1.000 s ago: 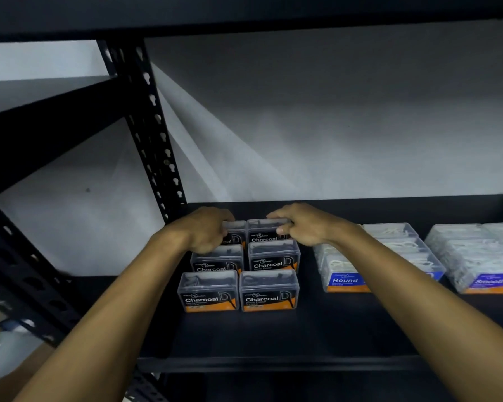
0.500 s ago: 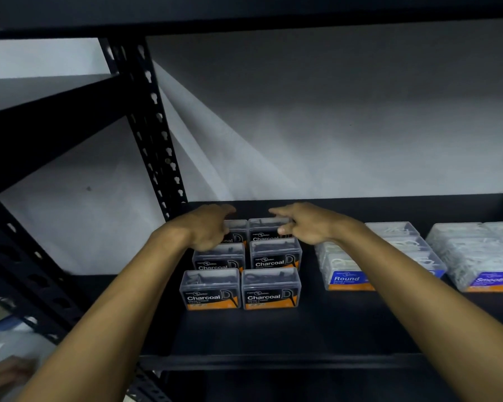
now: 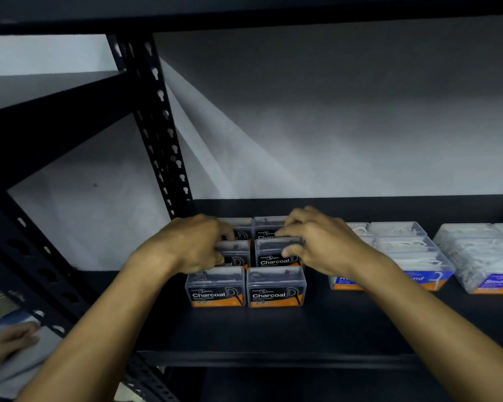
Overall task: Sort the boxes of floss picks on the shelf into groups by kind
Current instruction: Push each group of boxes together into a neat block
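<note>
Hands work mid-frame: left hand (image 3: 190, 245) grips the middle-row left Charcoal box (image 3: 235, 253), right hand (image 3: 321, 242) pinches its neighbour (image 3: 276, 253) on the shelf (image 3: 273, 335).

On the shelf (image 3: 317, 335), six Charcoal boxes (image 3: 276, 287) stand two abreast in three rows running toward 12 o'clock. At 3 o'clock from them lie the Round boxes (image 3: 413, 256), the Smooth boxes (image 3: 488, 265) farther toward 3. The upright post (image 3: 157, 126) rises at 10 o'clock behind the Charcoal boxes.
</note>
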`<state>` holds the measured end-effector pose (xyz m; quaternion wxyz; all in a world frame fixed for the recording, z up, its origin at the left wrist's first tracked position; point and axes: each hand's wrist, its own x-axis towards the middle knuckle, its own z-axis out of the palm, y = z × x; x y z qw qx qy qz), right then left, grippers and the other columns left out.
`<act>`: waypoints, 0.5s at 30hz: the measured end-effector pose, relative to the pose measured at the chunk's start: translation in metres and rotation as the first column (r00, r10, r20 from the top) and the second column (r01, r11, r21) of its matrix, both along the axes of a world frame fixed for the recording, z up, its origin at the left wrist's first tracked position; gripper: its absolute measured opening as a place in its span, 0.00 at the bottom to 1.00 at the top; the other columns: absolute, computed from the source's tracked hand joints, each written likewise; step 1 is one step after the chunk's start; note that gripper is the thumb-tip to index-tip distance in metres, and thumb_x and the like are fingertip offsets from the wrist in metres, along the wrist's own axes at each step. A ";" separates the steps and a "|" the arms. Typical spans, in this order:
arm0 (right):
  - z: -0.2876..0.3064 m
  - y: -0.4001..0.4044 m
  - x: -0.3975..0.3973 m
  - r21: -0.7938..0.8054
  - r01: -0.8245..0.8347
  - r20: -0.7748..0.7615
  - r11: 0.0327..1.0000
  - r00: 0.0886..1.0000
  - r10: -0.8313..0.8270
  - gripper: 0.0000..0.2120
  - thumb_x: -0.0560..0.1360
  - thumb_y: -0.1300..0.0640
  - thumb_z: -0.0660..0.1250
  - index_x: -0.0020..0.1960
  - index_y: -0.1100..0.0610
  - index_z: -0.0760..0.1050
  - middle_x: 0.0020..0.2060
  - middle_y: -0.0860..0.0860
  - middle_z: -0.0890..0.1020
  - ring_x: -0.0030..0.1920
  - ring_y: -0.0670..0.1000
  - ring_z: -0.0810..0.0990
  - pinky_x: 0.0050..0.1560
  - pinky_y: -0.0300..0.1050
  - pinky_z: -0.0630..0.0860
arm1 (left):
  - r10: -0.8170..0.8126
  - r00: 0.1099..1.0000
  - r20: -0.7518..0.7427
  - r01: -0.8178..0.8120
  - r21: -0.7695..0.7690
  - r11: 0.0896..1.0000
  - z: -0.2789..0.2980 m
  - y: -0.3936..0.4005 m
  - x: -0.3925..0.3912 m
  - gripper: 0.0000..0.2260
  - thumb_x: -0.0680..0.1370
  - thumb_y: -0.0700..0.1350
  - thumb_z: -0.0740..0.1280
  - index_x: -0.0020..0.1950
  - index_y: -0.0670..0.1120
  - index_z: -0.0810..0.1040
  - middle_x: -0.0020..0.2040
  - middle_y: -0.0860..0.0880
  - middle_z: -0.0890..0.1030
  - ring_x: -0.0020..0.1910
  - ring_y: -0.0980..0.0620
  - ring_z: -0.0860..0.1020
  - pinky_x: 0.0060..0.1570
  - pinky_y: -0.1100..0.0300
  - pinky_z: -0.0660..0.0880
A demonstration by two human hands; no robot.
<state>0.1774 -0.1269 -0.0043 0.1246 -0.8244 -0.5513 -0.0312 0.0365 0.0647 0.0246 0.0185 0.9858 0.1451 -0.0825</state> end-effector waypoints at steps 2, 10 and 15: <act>-0.003 0.001 -0.001 -0.013 0.007 -0.011 1.000 1.000 -0.008 0.20 0.75 0.47 0.66 0.66 0.48 0.73 0.60 0.44 0.73 0.62 0.46 0.68 0.55 0.46 0.71 | -0.005 0.999 0.035 0.004 0.010 1.000 -0.004 0.000 0.002 0.18 0.76 0.50 0.69 0.66 0.58 0.73 0.63 0.56 0.76 0.59 0.53 0.75 0.54 0.56 0.73; -0.008 0.000 -0.001 -0.031 -0.010 -0.043 0.999 0.999 0.009 0.20 0.75 0.50 0.67 0.66 0.52 0.74 0.60 0.47 0.75 0.61 0.49 0.71 0.59 0.47 0.71 | -0.042 0.982 0.182 0.023 0.102 0.995 -0.018 -0.001 -0.001 0.19 0.78 0.50 0.67 0.69 0.53 0.72 0.62 0.52 0.72 0.57 0.51 0.73 0.51 0.55 0.75; -0.011 0.001 -0.002 -0.002 -0.006 -0.019 1.000 1.000 0.006 0.19 0.75 0.52 0.67 0.66 0.53 0.74 0.58 0.48 0.76 0.60 0.49 0.71 0.57 0.45 0.72 | -0.042 0.974 0.225 0.016 0.118 0.993 -0.020 -0.002 -0.001 0.19 0.78 0.51 0.66 0.69 0.52 0.71 0.62 0.52 0.72 0.57 0.51 0.73 0.52 0.55 0.76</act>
